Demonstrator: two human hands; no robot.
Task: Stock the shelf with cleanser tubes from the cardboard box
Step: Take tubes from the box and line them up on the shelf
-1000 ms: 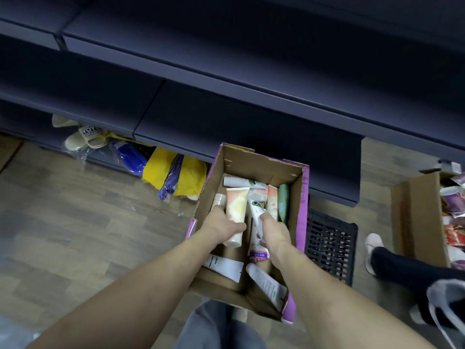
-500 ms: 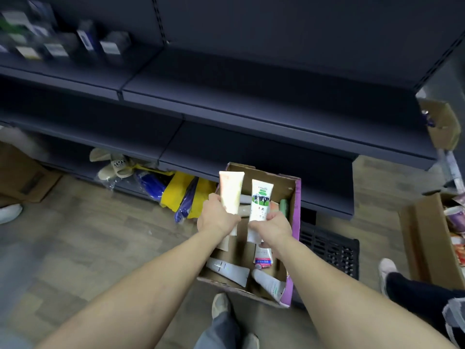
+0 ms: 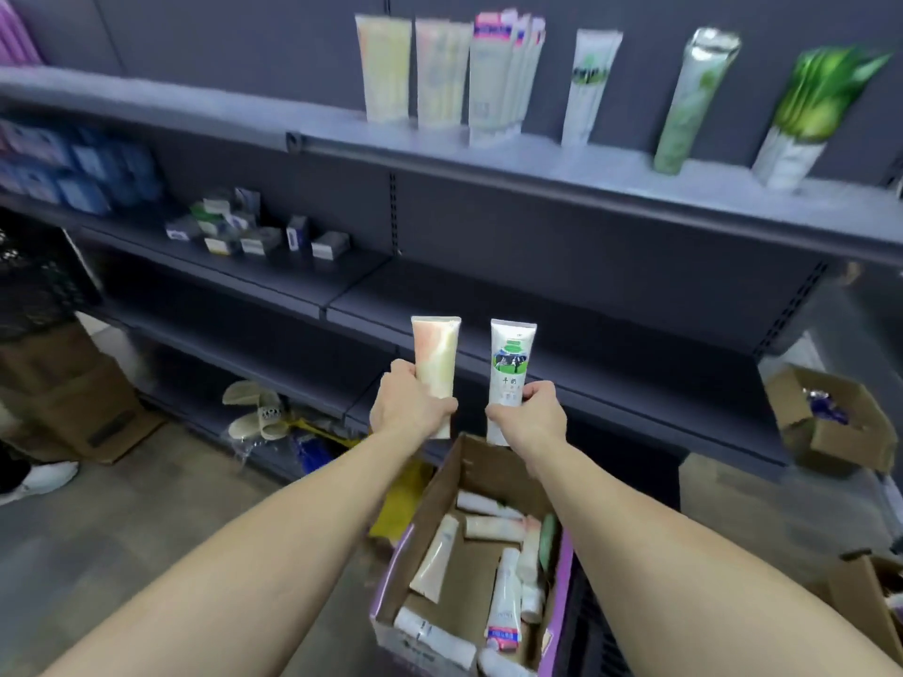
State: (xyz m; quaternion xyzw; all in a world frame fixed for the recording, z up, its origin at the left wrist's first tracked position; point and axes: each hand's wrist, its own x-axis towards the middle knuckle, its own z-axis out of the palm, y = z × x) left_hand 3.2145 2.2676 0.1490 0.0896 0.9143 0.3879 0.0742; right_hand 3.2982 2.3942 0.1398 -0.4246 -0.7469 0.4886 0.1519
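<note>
Two cleanser tubes were out of the box and held upright at frame centre: a peach-and-cream tube (image 3: 435, 364) in the left hand (image 3: 408, 408) and a white tube with a cow picture (image 3: 509, 373) in the right hand (image 3: 530, 415), caps down, crimped ends up. Left fingers were curled fully round the lower half of their tube; right fingers and thumb were closed tight on the lower part of theirs. Neither tube touched any shelf; both stood in front of the dark middle shelves. The cardboard box (image 3: 442, 486) sat at lower centre, directly below the hands, with roughly eight or more tubes lying loose inside (image 3: 493, 527). On the top shelf (image 3: 611, 188), upper right of frame, a row of tubes stood upright (image 3: 481, 80), blurred. Judgement: stocking was partly done, with some tubes up, two in transit and most of the box left. Small boxed goods (image 3: 254, 232) occupied the middle shelf at left. Further cartons (image 3: 830, 417) stood at right.
</note>
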